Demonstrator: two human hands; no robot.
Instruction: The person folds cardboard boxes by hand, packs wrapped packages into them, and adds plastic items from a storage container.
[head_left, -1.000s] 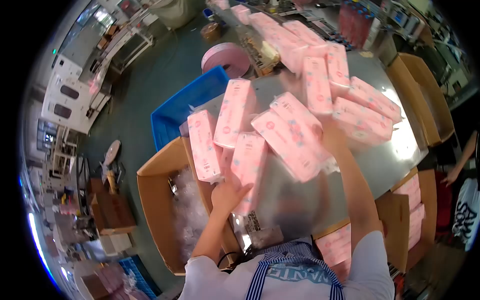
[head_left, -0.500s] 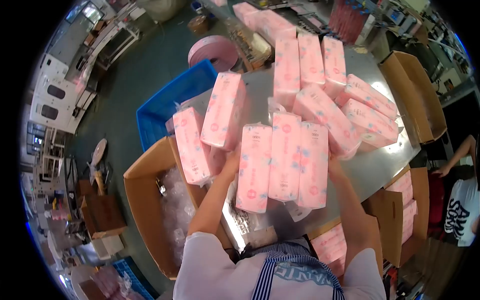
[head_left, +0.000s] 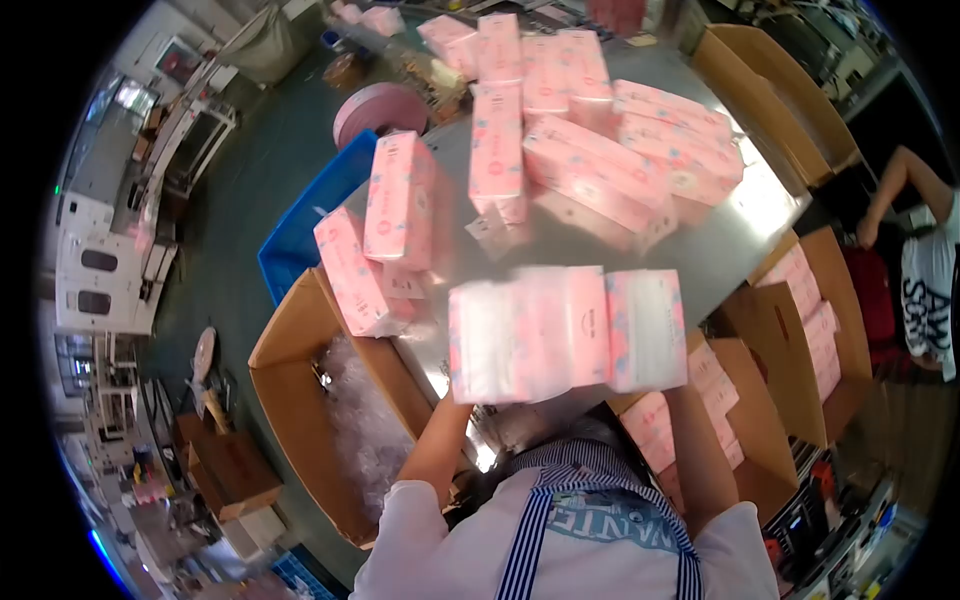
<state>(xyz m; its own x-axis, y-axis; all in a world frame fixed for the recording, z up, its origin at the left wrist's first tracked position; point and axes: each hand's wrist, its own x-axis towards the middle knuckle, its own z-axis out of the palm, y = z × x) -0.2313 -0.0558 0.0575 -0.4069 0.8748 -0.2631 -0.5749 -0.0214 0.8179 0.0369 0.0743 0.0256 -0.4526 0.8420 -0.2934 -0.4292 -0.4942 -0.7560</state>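
Note:
Between my two hands I hold a row of three pink-wrapped tissue packs [head_left: 585, 330], tilted so that their ends face me and blurred by motion. My left hand [head_left: 456, 408] presses the left end of the row, its fingers mostly hidden behind the packs. At the right end my right hand [head_left: 684, 396] grips in the same way, also largely hidden. Past the held row, a leaning tissue pack [head_left: 598, 172] and an upright tissue pack [head_left: 497, 150] rest on the metal table [head_left: 455, 270]. Two more packs, one being a standing tissue pack [head_left: 398, 200], are at the table's left edge.
An open carton [head_left: 285, 400] with clear plastic wrap stands at my left, beside a blue bin [head_left: 285, 250]. To my right, an open carton [head_left: 765, 440] holds tissue packs. Another person [head_left: 925, 270] is at the far right. A pink film roll [head_left: 380, 112] lies beyond.
The three tissue packs in my hands have come closer to me and tipped, so their ends now show. My view has shifted, and the packs on the table appear farther off.

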